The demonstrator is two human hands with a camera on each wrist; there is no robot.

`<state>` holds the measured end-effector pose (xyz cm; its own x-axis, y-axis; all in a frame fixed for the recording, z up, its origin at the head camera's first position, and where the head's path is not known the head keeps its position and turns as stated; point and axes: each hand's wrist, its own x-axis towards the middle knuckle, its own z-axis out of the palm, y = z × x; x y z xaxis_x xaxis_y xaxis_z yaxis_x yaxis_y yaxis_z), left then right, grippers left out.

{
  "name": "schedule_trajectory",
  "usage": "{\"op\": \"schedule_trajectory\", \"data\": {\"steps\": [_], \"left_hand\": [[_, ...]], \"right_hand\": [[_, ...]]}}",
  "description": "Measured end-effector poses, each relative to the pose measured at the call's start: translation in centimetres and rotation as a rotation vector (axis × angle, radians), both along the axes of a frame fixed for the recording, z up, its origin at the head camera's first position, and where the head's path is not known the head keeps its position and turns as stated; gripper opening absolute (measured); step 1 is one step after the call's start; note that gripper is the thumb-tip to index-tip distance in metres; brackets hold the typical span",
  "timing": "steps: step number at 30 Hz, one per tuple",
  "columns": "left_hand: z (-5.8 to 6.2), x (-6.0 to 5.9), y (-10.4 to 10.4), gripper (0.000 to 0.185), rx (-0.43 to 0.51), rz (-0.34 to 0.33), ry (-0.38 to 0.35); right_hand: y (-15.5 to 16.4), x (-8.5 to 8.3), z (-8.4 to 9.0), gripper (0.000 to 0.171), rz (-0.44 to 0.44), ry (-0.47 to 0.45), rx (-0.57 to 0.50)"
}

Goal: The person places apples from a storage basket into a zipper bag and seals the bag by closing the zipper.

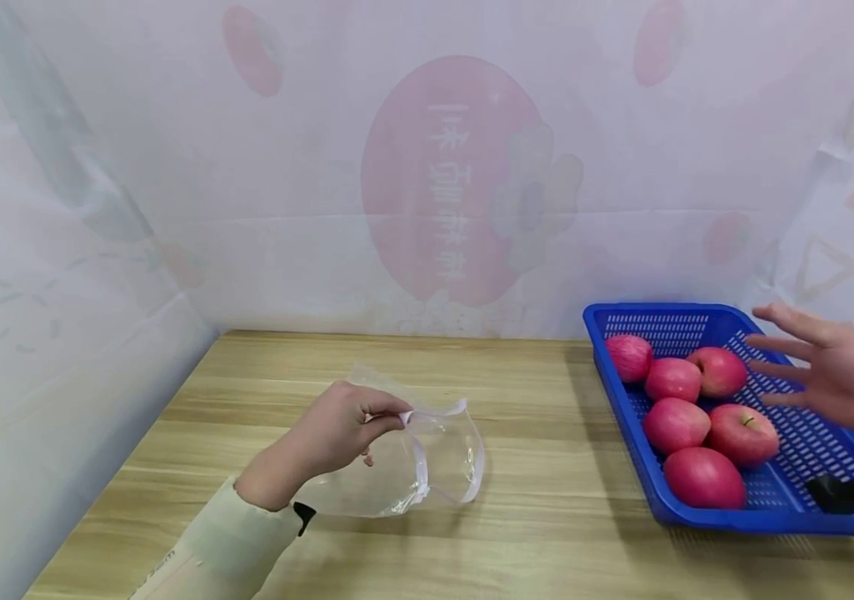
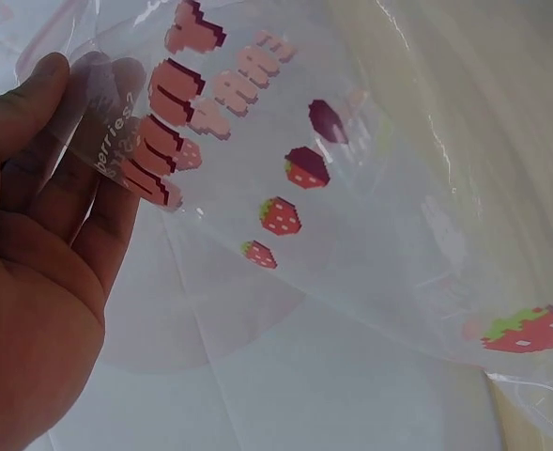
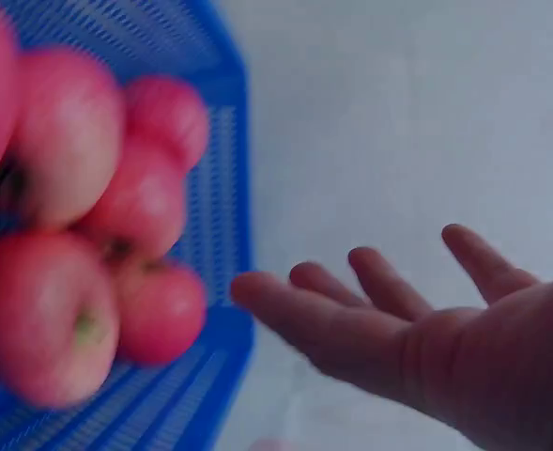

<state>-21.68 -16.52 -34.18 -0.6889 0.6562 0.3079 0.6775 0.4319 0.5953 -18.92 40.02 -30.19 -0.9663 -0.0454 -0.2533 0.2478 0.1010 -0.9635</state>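
Fingers [image 1: 389, 411] of the left hand [image 1: 329, 433] pinch the rim of a clear plastic bag printed with pink strawberries [image 1: 427, 462], which lies slack on the pale wooden table [image 1: 546, 533] with its mouth half open. Farther off, the right hand [image 1: 831, 371] hovers with fingers spread, holding nothing, over the blue perforated plastic basket [image 1: 696, 319] of six red apples [image 1: 704, 477]. The thin film looks slippery, so the pinch may slip and the mouth fold shut; the round apples could also roll.
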Motion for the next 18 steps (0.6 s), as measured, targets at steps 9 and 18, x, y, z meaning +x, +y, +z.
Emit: {"op": "schedule_trajectory", "data": {"steps": [9, 18], "left_hand": [[-0.2, 0.1, -0.2, 0.012, 0.002, 0.012, -0.031], [-0.4, 0.1, -0.3, 0.012, -0.001, 0.02, -0.032]], "right_hand": [[2.7, -0.2, -2.9, 0.102, -0.064, -0.387, 0.05], [2.8, -0.4, -3.6, 0.099, -0.03, -0.461, 0.114]]}}
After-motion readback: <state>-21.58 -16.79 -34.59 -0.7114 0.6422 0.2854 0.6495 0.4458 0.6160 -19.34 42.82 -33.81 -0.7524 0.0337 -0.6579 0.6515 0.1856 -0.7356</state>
